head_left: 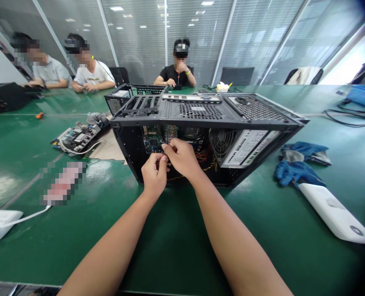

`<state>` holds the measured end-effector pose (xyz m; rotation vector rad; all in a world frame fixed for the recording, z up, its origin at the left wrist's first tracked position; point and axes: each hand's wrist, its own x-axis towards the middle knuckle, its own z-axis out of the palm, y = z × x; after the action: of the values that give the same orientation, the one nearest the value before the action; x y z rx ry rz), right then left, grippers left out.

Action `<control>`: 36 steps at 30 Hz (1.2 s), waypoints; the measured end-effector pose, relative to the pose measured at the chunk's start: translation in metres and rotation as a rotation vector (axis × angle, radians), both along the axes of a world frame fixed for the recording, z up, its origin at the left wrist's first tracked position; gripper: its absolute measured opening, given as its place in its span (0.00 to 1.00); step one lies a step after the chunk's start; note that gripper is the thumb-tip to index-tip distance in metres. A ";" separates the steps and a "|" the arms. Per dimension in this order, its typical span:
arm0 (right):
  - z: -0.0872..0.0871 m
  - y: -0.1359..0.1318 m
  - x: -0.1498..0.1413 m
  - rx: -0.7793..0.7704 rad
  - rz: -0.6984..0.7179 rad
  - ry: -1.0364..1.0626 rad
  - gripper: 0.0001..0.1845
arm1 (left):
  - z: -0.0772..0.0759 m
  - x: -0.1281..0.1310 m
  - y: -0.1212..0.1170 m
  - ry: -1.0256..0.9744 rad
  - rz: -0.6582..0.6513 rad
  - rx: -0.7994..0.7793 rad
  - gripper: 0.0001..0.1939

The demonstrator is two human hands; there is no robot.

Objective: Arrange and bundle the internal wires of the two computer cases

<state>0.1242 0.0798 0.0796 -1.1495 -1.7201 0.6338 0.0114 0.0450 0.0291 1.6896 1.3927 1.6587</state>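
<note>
A black computer case [201, 111] lies on its side on the green table [170, 230], its open side facing me. Inside show a green motherboard [151, 142], coloured wires [205, 158] and a power supply with a fan [232, 144]. My left hand [154, 174] is closed at the case opening, fingers pinched on something small I cannot make out. My right hand [181, 156] is closed just beside it, fingertips touching the left hand's and pinching what looks like a thin wire near the motherboard.
A loose circuit board with cables [77, 137] lies left of the case. Blue gloves [296, 164] and a white device [333, 213] lie right. Another white device with cord [0, 224] sits at left. Three people sit at the far side.
</note>
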 end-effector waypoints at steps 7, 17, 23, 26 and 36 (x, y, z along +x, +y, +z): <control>0.000 0.001 0.001 -0.014 0.031 0.032 0.19 | 0.003 0.001 -0.001 -0.009 -0.006 0.000 0.10; 0.000 0.002 0.002 -0.014 0.032 0.004 0.19 | -0.003 0.000 0.004 -0.160 -0.123 -0.050 0.11; -0.001 0.003 0.002 -0.001 0.033 0.003 0.19 | -0.001 0.001 0.002 -0.101 -0.086 -0.046 0.12; -0.002 0.003 0.002 -0.005 0.033 0.005 0.18 | 0.000 0.001 0.002 -0.120 -0.113 -0.068 0.12; -0.001 0.002 0.002 -0.006 0.042 0.013 0.18 | -0.003 0.000 0.004 -0.156 -0.142 -0.075 0.11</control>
<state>0.1263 0.0817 0.0785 -1.1136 -1.7369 0.6712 0.0116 0.0494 0.0257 1.5442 1.2170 1.6017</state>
